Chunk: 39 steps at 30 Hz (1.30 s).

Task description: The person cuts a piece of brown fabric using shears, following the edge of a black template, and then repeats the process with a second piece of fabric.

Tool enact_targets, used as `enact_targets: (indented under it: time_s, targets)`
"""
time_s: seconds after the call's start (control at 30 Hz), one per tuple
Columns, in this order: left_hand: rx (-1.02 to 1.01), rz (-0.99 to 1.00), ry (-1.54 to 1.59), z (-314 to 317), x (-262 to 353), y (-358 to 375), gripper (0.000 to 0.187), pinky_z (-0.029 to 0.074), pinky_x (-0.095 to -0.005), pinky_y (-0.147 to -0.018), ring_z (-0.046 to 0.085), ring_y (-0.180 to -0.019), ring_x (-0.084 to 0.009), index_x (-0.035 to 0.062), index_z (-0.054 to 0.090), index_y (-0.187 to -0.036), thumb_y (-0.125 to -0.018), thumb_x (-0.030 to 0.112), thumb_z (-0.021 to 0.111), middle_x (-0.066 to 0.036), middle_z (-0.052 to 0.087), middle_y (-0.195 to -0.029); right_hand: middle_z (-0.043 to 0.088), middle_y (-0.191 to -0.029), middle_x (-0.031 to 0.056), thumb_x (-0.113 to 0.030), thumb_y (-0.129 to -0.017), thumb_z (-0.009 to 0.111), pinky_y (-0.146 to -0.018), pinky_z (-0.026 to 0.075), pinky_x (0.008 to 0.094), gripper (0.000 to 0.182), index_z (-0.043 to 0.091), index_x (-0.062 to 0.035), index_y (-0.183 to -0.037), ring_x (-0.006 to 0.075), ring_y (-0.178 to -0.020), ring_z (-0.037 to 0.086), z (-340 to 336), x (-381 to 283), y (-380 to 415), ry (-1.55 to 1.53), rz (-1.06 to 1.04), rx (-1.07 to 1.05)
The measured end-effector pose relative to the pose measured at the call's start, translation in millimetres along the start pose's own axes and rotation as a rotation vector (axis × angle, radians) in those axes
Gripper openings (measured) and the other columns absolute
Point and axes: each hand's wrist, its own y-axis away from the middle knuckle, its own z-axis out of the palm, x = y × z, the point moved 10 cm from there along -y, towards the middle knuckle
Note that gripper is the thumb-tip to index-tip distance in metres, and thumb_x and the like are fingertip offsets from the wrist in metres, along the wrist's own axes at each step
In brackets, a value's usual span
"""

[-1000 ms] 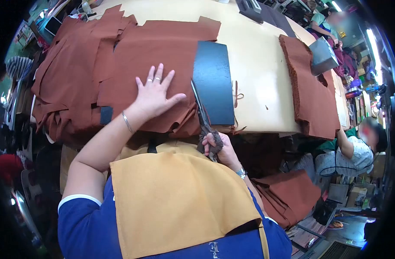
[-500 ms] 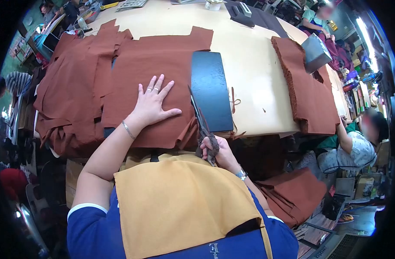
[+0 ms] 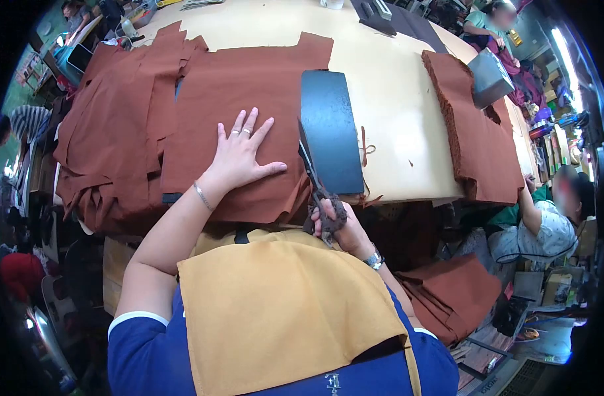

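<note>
My left hand [image 3: 248,153] lies flat with spread fingers on a rust-brown piece of fabric [image 3: 229,86]. In my right hand [image 3: 345,228] is a pair of scissors [image 3: 310,165] with dark cloth wrapped about the handles, my fingers closed round them. The blades point away from me along the fabric's right edge. Beneath that edge shows a dark blue-black board [image 3: 332,132], bare on its right part. At its near right corner the fabric hangs in folds over the table edge, close to the scissors.
More rust-brown fabric [image 3: 110,132] is heaped at the left. A thick stack of brown fabric [image 3: 477,132] lies at the right under a metal block [image 3: 492,79]. Fabric scraps [image 3: 367,148] dot the pale table [image 3: 401,132]. A co-worker [image 3: 536,218] sits at the right edge.
The view has shifted slightly, so the table contents sit a little higher and further right. My left hand stays flat on the fabric, and the scissors remain at its right edge.
</note>
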Motion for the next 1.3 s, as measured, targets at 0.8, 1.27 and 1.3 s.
enact_targets:
  time_s: [0.8,1.27,1.3]
  targets:
    - [0.005,0.007,0.007,-1,12,15,0.099,0.013,-0.0690,-0.106,0.013,-0.143,-0.0380,0.0188,0.028,-0.149,-0.073,0.076,0.056,-0.017,0.016,-0.156,0.059,-0.077,0.0019,-0.038,-0.093,0.061,-0.060,0.050,0.0244,0.034,0.057,-0.0042,-0.089,0.0091,-0.064,0.058,0,0,0,-0.064,0.012,0.001]
    - [-0.023,0.016,0.019,1,22,30,0.099,0.012,-0.0691,-0.106,0.010,-0.144,-0.0387,0.0192,0.026,-0.150,-0.074,0.075,0.054,-0.017,0.013,-0.156,0.059,-0.070,0.0019,-0.041,-0.092,0.061,-0.058,0.050,0.0237,0.037,0.057,-0.0039,-0.086,0.0088,-0.061,0.058,-1,0,5,-0.095,-0.003,0.029]
    - [-0.029,0.012,0.013,1,24,32,0.099,0.012,-0.0691,-0.106,0.010,-0.144,-0.0390,0.0191,0.026,-0.150,-0.074,0.075,0.054,-0.017,0.012,-0.156,0.059,-0.070,0.0020,-0.041,-0.092,0.061,-0.057,0.050,0.0237,0.038,0.057,-0.0039,-0.086,0.0089,-0.062,0.058,0,-1,3,-0.089,-0.003,0.027]
